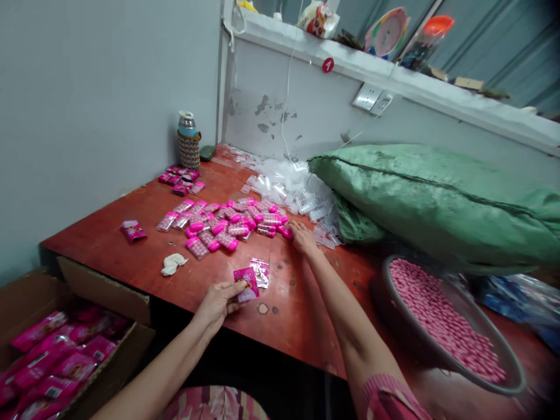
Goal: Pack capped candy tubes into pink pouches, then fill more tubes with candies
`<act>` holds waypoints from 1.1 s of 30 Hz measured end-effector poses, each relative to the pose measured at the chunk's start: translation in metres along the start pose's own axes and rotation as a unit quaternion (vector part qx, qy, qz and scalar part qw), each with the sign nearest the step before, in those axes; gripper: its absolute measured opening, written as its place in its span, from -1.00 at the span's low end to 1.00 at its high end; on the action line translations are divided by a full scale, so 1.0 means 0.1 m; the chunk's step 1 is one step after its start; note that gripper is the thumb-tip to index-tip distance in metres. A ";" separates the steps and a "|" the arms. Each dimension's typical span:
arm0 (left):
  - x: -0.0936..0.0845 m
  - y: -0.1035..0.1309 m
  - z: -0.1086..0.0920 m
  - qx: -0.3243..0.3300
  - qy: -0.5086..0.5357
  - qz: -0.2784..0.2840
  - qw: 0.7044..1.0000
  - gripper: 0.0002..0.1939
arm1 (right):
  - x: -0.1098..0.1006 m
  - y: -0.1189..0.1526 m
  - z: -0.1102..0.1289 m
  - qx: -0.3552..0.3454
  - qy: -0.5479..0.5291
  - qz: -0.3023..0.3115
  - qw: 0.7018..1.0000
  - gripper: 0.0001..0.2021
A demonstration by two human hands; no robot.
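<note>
My left hand (223,297) pinches a flat pink printed sachet (245,283) over the near edge of the table. Just behind it lies another sachet (261,272), shiny and silvery pink, flat on the wood. My right hand (304,238) reaches forward to the right end of a pile of small clear candy bottles (238,228) with pink caps and pink balls inside. Its fingers are stretched out next to a pink-capped bottle (285,231); whether they touch it is hard to see.
Empty clear plastic bottles (284,186) are heaped behind the pile. A large green sack (437,204) lies right, above a grey basin (387,280) of pink balls. At left are filled sachets (132,231), crumpled white tissue (174,263), a thermos (188,140) and a cardboard box (105,291) of pink packets.
</note>
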State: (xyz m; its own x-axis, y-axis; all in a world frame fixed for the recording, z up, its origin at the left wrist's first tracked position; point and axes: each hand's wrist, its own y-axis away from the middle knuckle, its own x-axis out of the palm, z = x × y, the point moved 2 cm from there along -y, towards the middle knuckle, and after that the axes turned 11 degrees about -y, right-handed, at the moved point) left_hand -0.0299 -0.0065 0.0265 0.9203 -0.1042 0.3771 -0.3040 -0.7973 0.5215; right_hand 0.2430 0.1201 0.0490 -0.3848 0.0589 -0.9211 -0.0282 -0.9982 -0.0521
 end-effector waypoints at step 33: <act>0.33 0.02 -0.03 0.095 0.148 0.025 0.984 -0.71 | 0.57 1.89 1.44 0.108 -0.683 -0.012 0.722 -0.72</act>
State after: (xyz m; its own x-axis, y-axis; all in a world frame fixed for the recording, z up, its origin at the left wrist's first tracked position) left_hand -0.0012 -0.0091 0.0422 0.7848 0.0091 0.6197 -0.2693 -0.8956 0.3541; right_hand 0.0829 -0.0647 0.0419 -0.9290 0.1742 0.3264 -0.1363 -0.9813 0.1358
